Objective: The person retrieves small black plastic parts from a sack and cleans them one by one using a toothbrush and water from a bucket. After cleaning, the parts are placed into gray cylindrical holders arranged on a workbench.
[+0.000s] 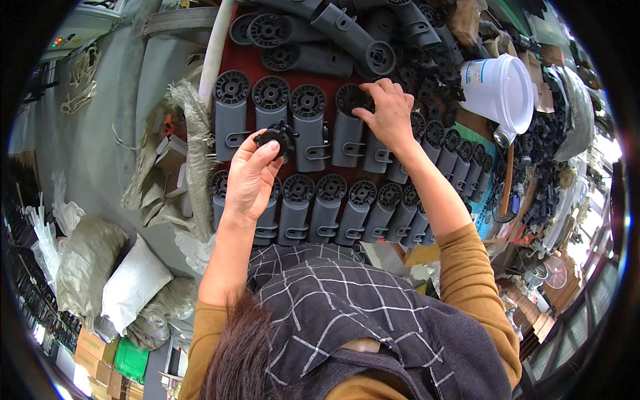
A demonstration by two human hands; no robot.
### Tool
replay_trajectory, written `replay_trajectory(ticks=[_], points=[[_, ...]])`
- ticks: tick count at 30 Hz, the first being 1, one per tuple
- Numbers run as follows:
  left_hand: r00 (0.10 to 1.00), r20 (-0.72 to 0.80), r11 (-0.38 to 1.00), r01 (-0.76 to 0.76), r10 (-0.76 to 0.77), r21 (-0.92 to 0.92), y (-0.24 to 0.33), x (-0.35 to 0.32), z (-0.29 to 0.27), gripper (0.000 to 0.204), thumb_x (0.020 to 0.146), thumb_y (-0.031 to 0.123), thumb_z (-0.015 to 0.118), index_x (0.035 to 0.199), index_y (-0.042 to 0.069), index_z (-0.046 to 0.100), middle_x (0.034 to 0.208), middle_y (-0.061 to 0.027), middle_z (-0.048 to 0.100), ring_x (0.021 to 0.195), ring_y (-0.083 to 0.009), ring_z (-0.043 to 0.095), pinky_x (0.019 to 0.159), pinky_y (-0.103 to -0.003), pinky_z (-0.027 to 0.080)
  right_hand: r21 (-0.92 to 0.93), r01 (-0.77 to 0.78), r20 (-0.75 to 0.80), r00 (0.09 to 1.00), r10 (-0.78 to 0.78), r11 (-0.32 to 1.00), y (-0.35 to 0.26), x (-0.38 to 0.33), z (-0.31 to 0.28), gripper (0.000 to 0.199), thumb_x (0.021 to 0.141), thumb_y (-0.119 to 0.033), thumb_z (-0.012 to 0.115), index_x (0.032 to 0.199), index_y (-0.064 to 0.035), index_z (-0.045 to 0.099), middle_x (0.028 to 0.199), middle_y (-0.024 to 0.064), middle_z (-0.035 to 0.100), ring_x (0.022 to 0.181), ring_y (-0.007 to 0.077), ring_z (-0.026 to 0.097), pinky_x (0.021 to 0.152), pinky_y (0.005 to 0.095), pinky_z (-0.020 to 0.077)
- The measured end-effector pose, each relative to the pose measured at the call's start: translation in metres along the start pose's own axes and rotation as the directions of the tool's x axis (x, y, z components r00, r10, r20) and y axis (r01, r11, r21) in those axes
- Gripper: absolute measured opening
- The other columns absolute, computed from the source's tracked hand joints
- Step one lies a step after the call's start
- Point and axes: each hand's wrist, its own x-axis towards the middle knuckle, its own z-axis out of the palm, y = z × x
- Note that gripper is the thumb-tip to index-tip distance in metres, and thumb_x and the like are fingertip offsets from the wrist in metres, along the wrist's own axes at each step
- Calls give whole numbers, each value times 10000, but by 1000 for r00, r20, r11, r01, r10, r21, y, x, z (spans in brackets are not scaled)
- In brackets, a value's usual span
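My left hand (pixel 252 167) pinches a black round plastic cap (pixel 278 138) with small lugs round its rim, held up above the near tubes. My right hand (pixel 390 113) reaches to the far row, where its thumb and curled fingers grip a dark cap (pixel 349 99) at the top end of a grey plastic tube (pixel 347 141). Neighbouring grey tubes, such as this one (pixel 309 143), stand in two rows. Spoked round ends (pixel 308 101) show on their tops, and each has a slotted tab low on its side. My fingers partly hide the cap under my right hand.
Loose grey tubes (pixel 307 59) lie piled at the back of the red work surface (pixel 261 61). Small black parts (pixel 437 83) are heaped beside them. At right are a white bucket (pixel 499 87) and a wooden-handled hammer (pixel 509 175). Sacks (pixel 135 283) sit on the left floor.
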Motion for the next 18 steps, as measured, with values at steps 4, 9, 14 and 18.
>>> replay_trajectory(ticks=[4, 9, 14, 18], points=[[1000, -7, 1000, 0, 0, -2, -1, 0, -2, 192, 883, 54, 642, 1070, 87, 616, 1037, -26, 671, 954, -115, 637, 856, -259, 518, 14, -49, 24, 999, 49, 999, 5, -2, -3, 423, 671, -243, 801, 1056, -140, 658, 1019, 13, 570, 1017, 226, 530, 834, 381, 345], [1000, 6, 1000, 5, -5, -4, 0, 1, -2, 192, 884, 49, 637, 1072, 78, 611, 1039, -33, 670, 958, -120, 638, 858, -263, 524, 20, 10, 51, 999, -11, 1000, 2, 2, 1, 404, 678, -243, 798, 1044, -155, 652, 1003, 17, 557, 984, 228, 522, 830, 391, 351], [1000, 14, 1000, 5, -5, -7, 3, 0, -1, 181, 890, 42, 627, 1067, 76, 611, 1023, -32, 672, 952, -121, 640, 858, -267, 528, -7, 11, 44, 999, -11, 1000, -2, 4, 4, 388, 676, -240, 799, 1026, -161, 652, 999, 12, 555, 977, 226, 519, 834, 388, 347], [1000, -28, 1000, -1, 1, 9, 4, 0, 0, 269, 861, 57, 675, 1116, 95, 599, 978, -1, 674, 907, -85, 626, 840, -265, 491, 5, -43, 43, 998, 42, 999, -2, 2, 8, 400, 665, -241, 798, 1028, -148, 657, 1005, 15, 563, 1004, 223, 522, 841, 389, 347]])
